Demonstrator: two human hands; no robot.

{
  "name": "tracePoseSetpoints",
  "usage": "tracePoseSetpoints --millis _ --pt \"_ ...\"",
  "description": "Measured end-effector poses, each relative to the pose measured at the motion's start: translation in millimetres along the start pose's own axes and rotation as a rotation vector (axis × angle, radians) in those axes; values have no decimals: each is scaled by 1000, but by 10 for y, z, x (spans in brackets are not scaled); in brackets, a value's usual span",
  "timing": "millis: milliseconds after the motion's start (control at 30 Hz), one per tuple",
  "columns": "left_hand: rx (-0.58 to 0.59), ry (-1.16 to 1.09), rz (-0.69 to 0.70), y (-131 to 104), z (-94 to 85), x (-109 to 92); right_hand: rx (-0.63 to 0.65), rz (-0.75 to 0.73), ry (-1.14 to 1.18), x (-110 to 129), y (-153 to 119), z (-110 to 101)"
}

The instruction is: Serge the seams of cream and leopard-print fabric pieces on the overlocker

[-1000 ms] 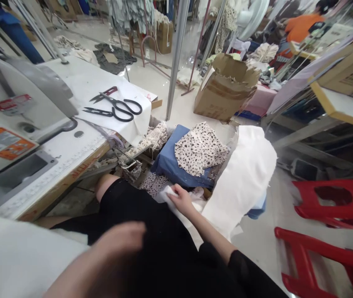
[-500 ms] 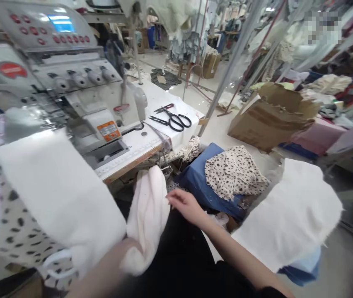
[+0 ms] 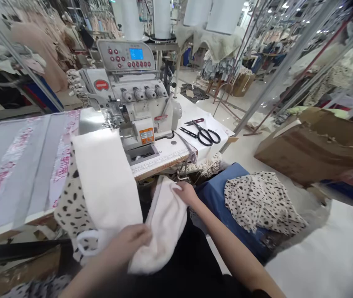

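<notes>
A soft white fleece piece hangs over my dark-clothed lap, below the sewing machine table's front edge. My right hand is closed on its upper right edge, thumb and fingers pinched together. At its left edge my left hand, slightly blurred, has its fingers closed on the cloth. Left of that, a long white fabric panel runs down from beside the machine's needle area, over black-spotted cream fabric. A white ring-shaped band shows near the panel's lower end.
The overlock sewing machine stands ahead, with black scissors and thread snips on its table to the right. Spotted fabric lies on a blue bin at right. Beyond is a cardboard box.
My view has swung left, so the machine sits nearer the middle. My left hand, previously hidden behind the fleece, now shows at its left edge. My right hand has grasped the upper edge.
</notes>
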State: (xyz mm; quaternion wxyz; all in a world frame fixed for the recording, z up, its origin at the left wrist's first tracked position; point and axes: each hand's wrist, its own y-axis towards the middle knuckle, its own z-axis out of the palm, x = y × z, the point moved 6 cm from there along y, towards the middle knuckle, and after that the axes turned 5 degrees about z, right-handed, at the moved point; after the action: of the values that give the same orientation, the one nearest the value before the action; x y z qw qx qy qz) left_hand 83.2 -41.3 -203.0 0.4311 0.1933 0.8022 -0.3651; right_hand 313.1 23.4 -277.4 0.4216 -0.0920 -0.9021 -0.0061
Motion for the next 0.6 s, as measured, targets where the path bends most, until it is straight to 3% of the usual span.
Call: tracePoseSetpoints --millis 100,167,233,300,367,400,500,600 --pt "-157 -33 75 274 -32 1 -7 -114 40 236 -249 -203" --pt "-285 -33 175 475 -88 -112 19 -209 74 512 -411 -375" --pt "-274 -80 299 636 -96 -341 48 -339 89 851 -558 -563" --pt "-159 -120 411 693 -81 -643 49 -467 91 1174 -684 -770" --pt "-107 -45 497 612 -127 -947 38 -509 99 1404 -765 -978" --pt "-135 52 533 532 -184 -1082 53 -480 117 1474 -782 -1067" --pt "-328 461 665 213 -396 -1424 238 -317 233 1592 -802 -1221" --pt "-528 788 896 -134 -530 -1687 448 -229 327 1715 -889 -1271"
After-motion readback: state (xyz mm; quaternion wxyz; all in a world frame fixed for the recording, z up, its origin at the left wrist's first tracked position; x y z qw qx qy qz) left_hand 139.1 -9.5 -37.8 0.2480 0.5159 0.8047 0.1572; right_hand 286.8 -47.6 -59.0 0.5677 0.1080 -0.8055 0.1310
